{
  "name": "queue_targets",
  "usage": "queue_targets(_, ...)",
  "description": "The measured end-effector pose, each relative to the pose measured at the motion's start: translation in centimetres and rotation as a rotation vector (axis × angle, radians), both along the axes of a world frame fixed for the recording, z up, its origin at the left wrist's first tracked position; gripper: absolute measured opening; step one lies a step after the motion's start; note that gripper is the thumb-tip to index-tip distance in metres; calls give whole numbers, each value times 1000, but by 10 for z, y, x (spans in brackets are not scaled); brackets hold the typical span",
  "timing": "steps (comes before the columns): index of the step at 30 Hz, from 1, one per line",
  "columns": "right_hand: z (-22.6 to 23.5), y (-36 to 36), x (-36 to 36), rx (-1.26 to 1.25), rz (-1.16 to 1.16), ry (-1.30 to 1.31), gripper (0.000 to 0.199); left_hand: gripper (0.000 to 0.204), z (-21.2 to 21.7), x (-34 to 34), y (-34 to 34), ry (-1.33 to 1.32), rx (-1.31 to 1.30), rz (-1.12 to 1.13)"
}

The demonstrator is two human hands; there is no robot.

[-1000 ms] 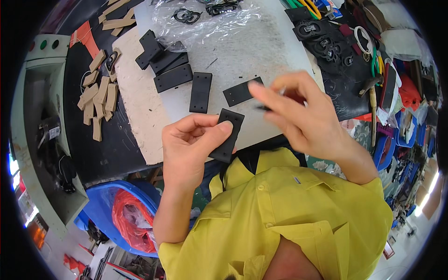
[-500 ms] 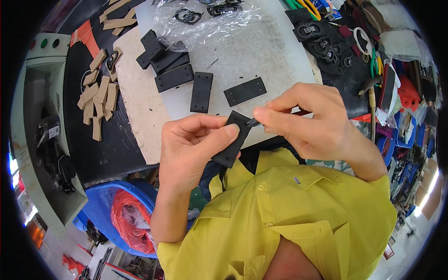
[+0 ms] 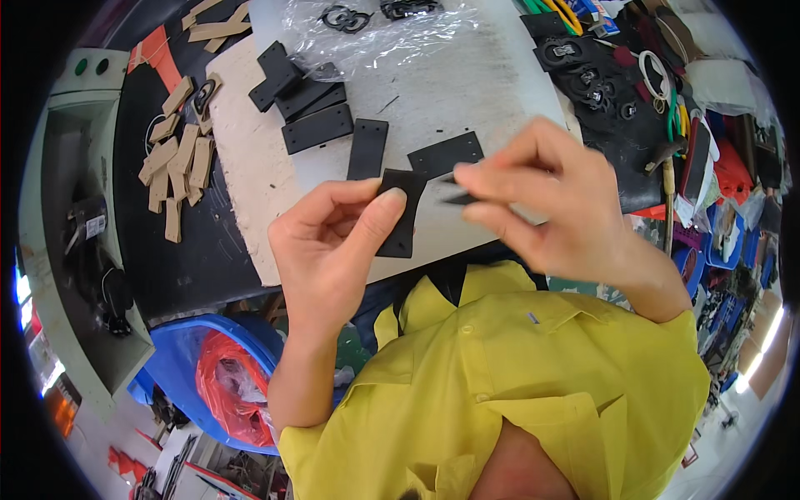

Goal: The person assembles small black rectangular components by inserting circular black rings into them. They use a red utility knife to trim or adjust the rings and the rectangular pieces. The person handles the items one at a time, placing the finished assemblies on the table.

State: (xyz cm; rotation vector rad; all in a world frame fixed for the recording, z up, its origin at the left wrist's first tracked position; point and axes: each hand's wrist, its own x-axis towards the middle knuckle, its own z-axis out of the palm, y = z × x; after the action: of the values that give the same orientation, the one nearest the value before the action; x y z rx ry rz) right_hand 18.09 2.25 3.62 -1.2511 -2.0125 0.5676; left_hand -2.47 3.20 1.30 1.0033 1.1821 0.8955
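Note:
My left hand [image 3: 321, 246] pinches a black rectangular plate [image 3: 400, 229] between thumb and fingers, tilted near upright above the table's front edge. To its right, my right hand [image 3: 558, 204] is closed around a small dark tool with two pointed tips [image 3: 458, 198]. Motion smears the tips, so its exact kind is unclear. The tips are apart from the held plate. Beyond the hands lie a black plate with small holes [image 3: 447, 155], another one [image 3: 367, 148], and a cluster of black plates [image 3: 318, 129] at the left.
Beige strips [image 3: 175, 171] lie heaped on the dark tabletop at left. Clear plastic [image 3: 379, 42] with black parts sits at the back of the pale work board [image 3: 250, 225]. Black buckle-like parts [image 3: 587, 83] and cords lie right. A blue tub [image 3: 158, 367] stands below left.
My left hand has moved up and left, turning the plate more upright. The tool in my right hand has come away from the plate, its two tips now spread.

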Motion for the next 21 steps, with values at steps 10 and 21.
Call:
queue_targets(10, -9, -14, -9, 14, 205, 56, 14, 10, 12, 9, -4, -43, 43, -50)
queue_targets(21, 2, 2, -3, -903, -23, 384, 16, 11, 8, 29, -17, 144, 345, 197)
